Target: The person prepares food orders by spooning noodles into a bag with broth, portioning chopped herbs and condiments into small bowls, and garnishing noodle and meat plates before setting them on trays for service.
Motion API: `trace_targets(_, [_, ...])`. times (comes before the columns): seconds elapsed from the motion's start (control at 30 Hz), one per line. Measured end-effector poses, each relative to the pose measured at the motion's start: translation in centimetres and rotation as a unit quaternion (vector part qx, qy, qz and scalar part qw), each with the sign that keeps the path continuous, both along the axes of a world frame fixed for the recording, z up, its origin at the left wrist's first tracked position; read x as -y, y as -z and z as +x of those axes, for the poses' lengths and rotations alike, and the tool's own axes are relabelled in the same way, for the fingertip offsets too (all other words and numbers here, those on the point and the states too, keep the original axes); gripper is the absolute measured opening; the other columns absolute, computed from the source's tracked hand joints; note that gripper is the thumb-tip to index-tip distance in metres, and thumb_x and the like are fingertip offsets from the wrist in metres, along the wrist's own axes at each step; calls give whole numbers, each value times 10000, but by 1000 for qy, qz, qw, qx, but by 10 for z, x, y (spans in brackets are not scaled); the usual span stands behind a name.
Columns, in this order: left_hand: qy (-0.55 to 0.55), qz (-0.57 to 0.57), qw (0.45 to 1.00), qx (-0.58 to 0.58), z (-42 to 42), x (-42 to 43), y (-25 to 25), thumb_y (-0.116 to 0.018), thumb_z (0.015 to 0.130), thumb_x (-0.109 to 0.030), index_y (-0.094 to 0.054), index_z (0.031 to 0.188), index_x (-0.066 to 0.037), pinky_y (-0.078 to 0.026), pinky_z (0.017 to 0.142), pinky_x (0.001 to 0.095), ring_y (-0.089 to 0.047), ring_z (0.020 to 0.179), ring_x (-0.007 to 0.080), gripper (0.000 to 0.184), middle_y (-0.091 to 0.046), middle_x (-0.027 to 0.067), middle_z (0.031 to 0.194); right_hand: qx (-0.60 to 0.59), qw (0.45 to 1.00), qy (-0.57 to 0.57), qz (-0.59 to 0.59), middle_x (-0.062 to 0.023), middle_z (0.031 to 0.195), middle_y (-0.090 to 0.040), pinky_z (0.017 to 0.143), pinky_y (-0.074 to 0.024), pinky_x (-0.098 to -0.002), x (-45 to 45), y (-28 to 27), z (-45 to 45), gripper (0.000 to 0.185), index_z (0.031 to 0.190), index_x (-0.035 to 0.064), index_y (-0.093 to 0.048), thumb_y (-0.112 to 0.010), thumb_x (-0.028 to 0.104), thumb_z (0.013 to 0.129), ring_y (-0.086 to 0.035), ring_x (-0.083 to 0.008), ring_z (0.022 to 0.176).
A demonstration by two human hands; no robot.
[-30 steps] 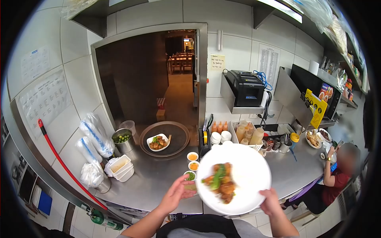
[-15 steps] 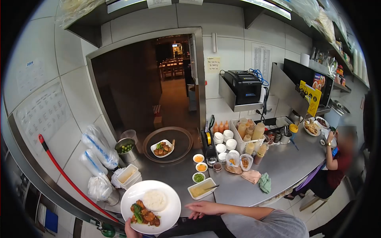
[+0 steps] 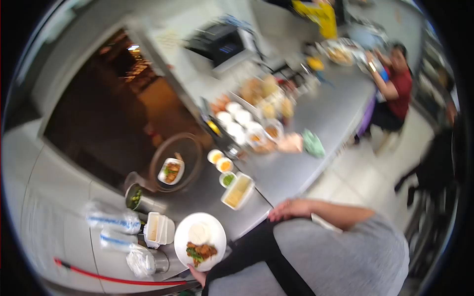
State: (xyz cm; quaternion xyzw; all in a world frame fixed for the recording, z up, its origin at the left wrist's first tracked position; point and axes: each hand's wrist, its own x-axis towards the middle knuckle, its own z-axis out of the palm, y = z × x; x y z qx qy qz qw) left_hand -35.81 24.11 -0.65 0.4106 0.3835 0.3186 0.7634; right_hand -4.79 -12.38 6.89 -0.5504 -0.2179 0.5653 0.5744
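Black receipt printer upper middle, blurred; green cloth just beside pink cloth on steel counter; red-shirted person seated right.

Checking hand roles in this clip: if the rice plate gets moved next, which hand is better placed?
Probably the left hand: it grips the near rim of the white plate. The right hand, with nothing visible in it, is apart from the plate.

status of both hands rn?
Left hand: closed, holding the plate by its edge.
Right hand: loosely open, nothing visible in it.
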Motion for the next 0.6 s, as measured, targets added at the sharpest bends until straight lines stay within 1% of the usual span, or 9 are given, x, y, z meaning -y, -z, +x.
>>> trace_targets(0.1, [17, 11, 999, -39, 16, -27, 1, -397, 897, -585, -306, 1427, -102, -407, 974, 501, -462, 1211, 326, 722, -407, 119, 1393, -62, 993, 91, -41, 21, 1051, -644, 741, -462, -244, 39, 23, -12, 329, 1206, 133, -612, -567, 258, 905, -548, -88, 922])
trace_targets(0.17, [29, 20, 997, -65, 21, -41, 3, -384, 890, -607, -311, 1424, -104, -414, 960, 488, -471, 1190, 315, 737, -417, 115, 1378, -100, 983, 126, -88, 16, 1096, -656, 753, -449, -251, 64, 57, -16, 325, 1191, 118, -621, -554, 274, 914, -570, -86, 983])
trace_targets(0.3, [47, 37, 994, -94, 36, -52, 4, -360, 875, -651, -321, 1419, -108, -428, 933, 461, -489, 1150, 293, 770, -437, 106, 1347, -104, 976, 128, -139, -47, 1090, -663, 690, -495, -273, 139, 150, 19, 318, 1166, 85, -622, -543, 165, 869, -640, -153, 875])
trace_targets(0.33, [47, 36, 993, -101, 37, -54, 6, -354, 872, -662, -323, 1418, -109, -432, 926, 454, -493, 1139, 288, 778, -442, 104, 1339, -70, 959, 202, -187, -57, 1080, -664, 646, -501, -269, 156, 160, 31, 333, 1175, 78, -612, -490, 120, 868, -646, -169, 859])
trace_targets(0.37, [45, 34, 992, -109, 38, -54, 7, -348, 868, -673, -326, 1417, -110, -435, 919, 447, -498, 1129, 282, 787, -447, 102, 1332, -133, 926, 316, -156, -58, 1062, -667, 604, -495, -264, 180, 198, 50, 342, 1186, 77, -600, -422, 116, 897, -645, -181, 822])
trace_targets(0.4, [41, 33, 992, -112, 39, -56, 7, -342, 864, -684, -328, 1416, -111, -439, 913, 440, -502, 1119, 277, 795, -452, 100, 1324, -148, 870, 440, -169, -56, 1035, -668, 612, -492, -277, 195, 207, 66, 345, 1182, 80, -595, -382, 113, 912, -635, -189, 800])
trace_targets(0.47, [34, 31, 992, -114, 36, -54, 7, -329, 857, -707, -333, 1413, -113, -446, 899, 427, -511, 1099, 266, 813, -462, 95, 1309, -150, 767, 603, -157, -42, 974, -661, 690, -489, -314, 224, 235, 104, 291, 1102, 91, -617, -388, 170, 941, -612, -173, 810])
trace_targets(0.5, [30, 26, 993, -115, 36, -52, 10, -323, 854, -718, -336, 1412, -114, -449, 892, 420, -516, 1089, 261, 822, -467, 93, 1301, -155, 730, 647, -157, -42, 994, -655, 734, -480, -317, 231, 232, 118, 288, 1107, 92, -606, -388, 196, 950, -607, -172, 881])
trace_targets(0.6, [25, -5, 993, -117, 28, -47, 23, -305, 843, -751, -343, 1408, -117, -460, 872, 400, -529, 1058, 244, 850, -482, 86, 1278, -199, 705, 676, -83, -61, 1048, -636, 771, -472, -322, 230, 240, 157, 367, 1188, 94, -538, -342, 332, 991, -591, -191, 914])
